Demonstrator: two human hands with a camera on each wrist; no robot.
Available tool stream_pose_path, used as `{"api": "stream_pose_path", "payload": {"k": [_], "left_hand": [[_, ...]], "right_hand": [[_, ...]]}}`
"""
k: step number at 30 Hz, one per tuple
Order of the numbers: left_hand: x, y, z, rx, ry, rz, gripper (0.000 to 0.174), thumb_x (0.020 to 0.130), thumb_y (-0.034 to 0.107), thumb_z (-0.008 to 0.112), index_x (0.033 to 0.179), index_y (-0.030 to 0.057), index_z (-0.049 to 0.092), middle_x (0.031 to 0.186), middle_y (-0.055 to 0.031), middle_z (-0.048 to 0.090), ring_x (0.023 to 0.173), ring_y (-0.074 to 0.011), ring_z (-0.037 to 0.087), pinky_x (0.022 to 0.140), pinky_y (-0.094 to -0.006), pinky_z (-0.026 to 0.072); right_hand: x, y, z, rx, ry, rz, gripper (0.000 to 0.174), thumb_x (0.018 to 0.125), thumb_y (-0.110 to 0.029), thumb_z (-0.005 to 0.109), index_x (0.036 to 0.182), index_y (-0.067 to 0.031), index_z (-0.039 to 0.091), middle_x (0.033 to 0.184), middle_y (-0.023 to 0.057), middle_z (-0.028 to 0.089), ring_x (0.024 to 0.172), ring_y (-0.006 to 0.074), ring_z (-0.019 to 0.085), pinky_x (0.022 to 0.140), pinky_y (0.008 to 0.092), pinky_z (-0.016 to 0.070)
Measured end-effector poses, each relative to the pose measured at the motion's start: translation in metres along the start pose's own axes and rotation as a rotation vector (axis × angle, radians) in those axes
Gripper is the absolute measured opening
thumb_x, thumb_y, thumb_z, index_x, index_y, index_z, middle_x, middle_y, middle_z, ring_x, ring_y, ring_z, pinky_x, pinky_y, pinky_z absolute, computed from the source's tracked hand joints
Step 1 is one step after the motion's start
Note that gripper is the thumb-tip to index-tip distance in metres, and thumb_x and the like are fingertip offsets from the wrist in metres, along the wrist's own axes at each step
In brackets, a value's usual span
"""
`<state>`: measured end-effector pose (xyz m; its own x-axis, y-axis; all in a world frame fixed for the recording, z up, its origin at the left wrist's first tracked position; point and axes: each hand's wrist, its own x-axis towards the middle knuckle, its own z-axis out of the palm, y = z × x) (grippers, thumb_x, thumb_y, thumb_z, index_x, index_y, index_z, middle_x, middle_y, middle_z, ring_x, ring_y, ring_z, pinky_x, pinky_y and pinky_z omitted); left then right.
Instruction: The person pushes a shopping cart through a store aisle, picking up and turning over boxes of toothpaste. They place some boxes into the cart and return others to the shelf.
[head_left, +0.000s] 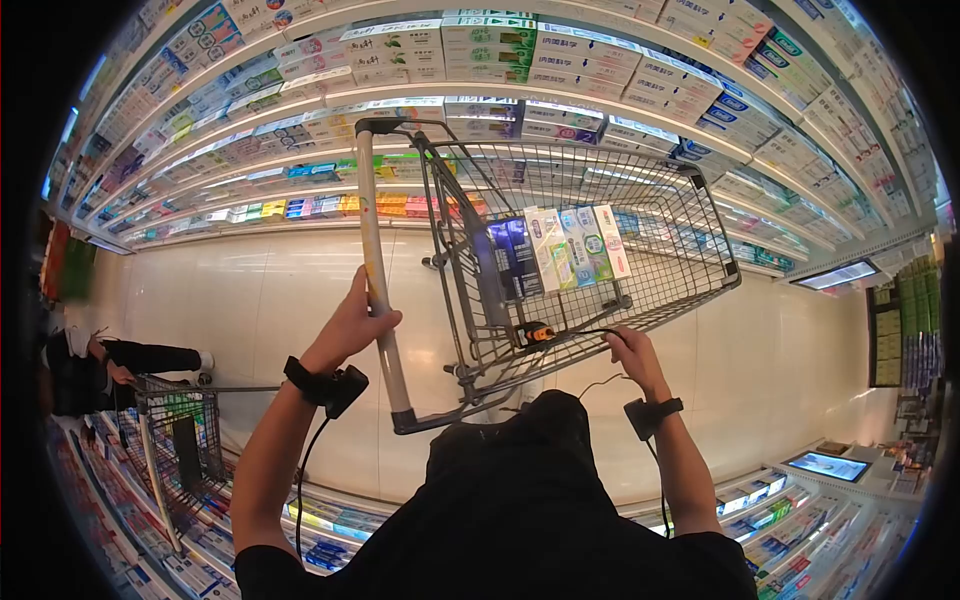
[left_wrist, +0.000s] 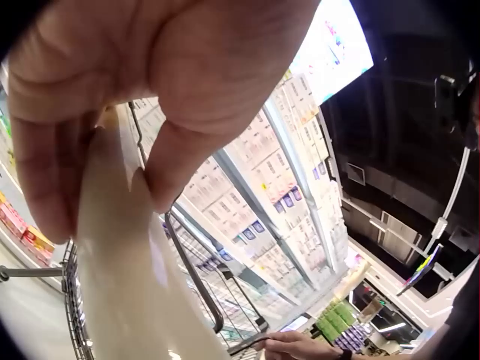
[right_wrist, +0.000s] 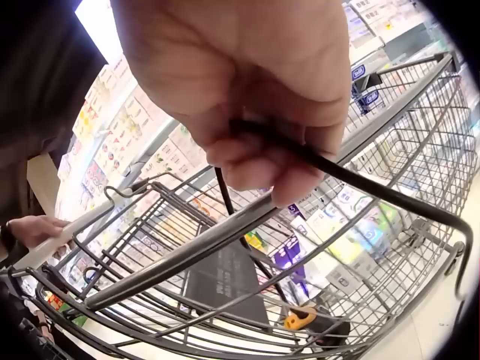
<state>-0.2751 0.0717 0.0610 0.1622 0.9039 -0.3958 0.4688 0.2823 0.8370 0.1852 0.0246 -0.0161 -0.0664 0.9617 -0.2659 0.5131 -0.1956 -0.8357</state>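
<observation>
My left hand grips the pale handle bar of a wire shopping cart, thumb on one side and fingers on the other. At the cart's near side rim, my right hand holds a black cable that runs through its curled fingers. The cable trails down beside the basket in the right wrist view. Inside the cart lie several toothpaste-like boxes side by side, one dark blue and the others mostly white. An orange and black object sits in the basket's near corner.
Shelves of stacked boxes curve along the far side of the aisle. More shelves stand behind me, with a lit screen. At the left, another person is beside a second cart. Pale floor lies between.
</observation>
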Motion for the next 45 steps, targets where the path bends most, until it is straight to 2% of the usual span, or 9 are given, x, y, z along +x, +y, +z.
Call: {"api": "stream_pose_path", "payload": {"k": [8,12,18,21,24,31,35,39,45], "left_hand": [[0.014,0.028,0.054,-0.018,-0.056,0.195,0.069,0.081,0.019,0.069,0.137,-0.0027,0.035,0.105,-0.0193,0.062,0.082,-0.0222,0.067,0.072,-0.0316,0.0545],[0.011,0.056,0.102,0.038,0.004,0.226,0.072,0.079,0.019,0.072,0.137,-0.0035,0.035,0.106,-0.0178,0.061,0.081,-0.021,0.066,0.069,-0.031,0.0549],[0.007,0.072,0.136,0.114,0.123,0.495,0.071,0.081,0.015,0.072,0.139,0.0012,0.035,0.12,-0.0147,0.056,0.092,-0.0189,0.063,0.078,-0.0301,0.0524],[0.002,0.103,0.134,0.104,0.243,0.643,0.066,0.08,0.006,0.069,0.139,0.0036,0.037,0.12,-0.0131,0.056,0.093,-0.0199,0.063,0.082,-0.0313,0.0516],[-0.002,0.129,0.123,0.069,0.34,0.84,0.061,0.08,0.001,0.067,0.136,0.0034,0.042,0.118,-0.0135,0.057,0.092,-0.0195,0.064,0.081,-0.0309,0.0521],[0.014,0.169,0.097,-0.1,0.454,1.104,0.052,0.081,-0.006,0.063,0.129,0.0008,0.047,0.114,-0.0152,0.058,0.09,-0.0178,0.064,0.081,-0.028,0.0528],[0.032,0.194,0.091,-0.402,0.332,1.188,0.05,0.084,-0.007,0.061,0.13,-0.0024,0.044,0.115,-0.0159,0.057,0.09,-0.0171,0.064,0.081,-0.0273,0.0525],[0.04,0.213,0.089,-0.773,0.033,1.14,0.052,0.084,-0.008,0.061,0.132,-0.0035,0.042,0.115,-0.0174,0.056,0.091,-0.0183,0.064,0.08,-0.0275,0.0523],[0.062,0.209,0.07,-0.996,-0.266,0.957,0.049,0.085,-0.003,0.061,0.131,0.0,0.045,0.111,-0.0134,0.057,0.086,-0.0146,0.062,0.079,-0.028,0.0529]], "right_hand": [[-0.014,-0.004,-0.008,0.017,0.263,0.027,0.024,0.09,-0.018,0.056,0.084,0.0045,0.061,0.058,0.0089,0.052,0.053,0.0149,0.05,0.051,0.0306,0.041],[-0.027,0.012,-0.026,-0.224,0.237,-0.096,0.02,0.087,-0.016,0.057,0.084,0.0026,0.064,0.066,0.0186,0.06,0.06,0.0328,0.058,0.056,0.0397,0.0445],[-0.039,0.051,-0.04,-0.69,0.126,-0.133,0.018,0.081,-0.017,0.062,0.072,-0.0024,0.066,0.069,0.0176,0.063,0.071,0.0368,0.06,0.066,0.0475,0.0469],[-0.044,0.059,-0.058,-0.586,0.086,-0.112,0.018,0.08,-0.018,0.065,0.086,-0.0025,0.071,0.077,0.0189,0.066,0.077,0.0364,0.061,0.071,0.0453,0.0482],[-0.048,0.056,-0.073,-0.551,0.17,-0.117,0.028,0.084,-0.015,0.062,0.106,0.0019,0.064,0.107,0.0224,0.063,0.101,0.0365,0.058,0.089,0.0411,0.0451],[-0.085,-0.11,-0.071,-0.137,0.579,-0.201,0.031,0.087,-0.012,0.058,0.113,0.0052,0.059,0.113,0.0199,0.061,0.107,0.0325,0.058,0.093,0.0382,0.0427],[-0.097,-0.191,-0.022,-0.025,0.192,-0.524,0.047,0.081,-0.019,0.068,0.12,0.0036,0.055,0.12,0.0171,0.059,0.115,0.0294,0.054,0.096,0.0382,0.0416],[-0.043,-0.236,0.057,0.594,0.072,-0.403,0.071,0.07,-0.017,0.082,0.128,0.0011,0.046,0.13,0.0153,0.052,0.114,0.0243,0.055,0.099,0.0374,0.0422],[0.012,-0.247,0.096,0.694,-0.099,-0.252,0.045,0.076,-0.007,0.077,0.114,0.0026,0.054,0.101,0.0069,0.064,0.089,0.0109,0.062,0.079,0.0266,0.0514]]}}
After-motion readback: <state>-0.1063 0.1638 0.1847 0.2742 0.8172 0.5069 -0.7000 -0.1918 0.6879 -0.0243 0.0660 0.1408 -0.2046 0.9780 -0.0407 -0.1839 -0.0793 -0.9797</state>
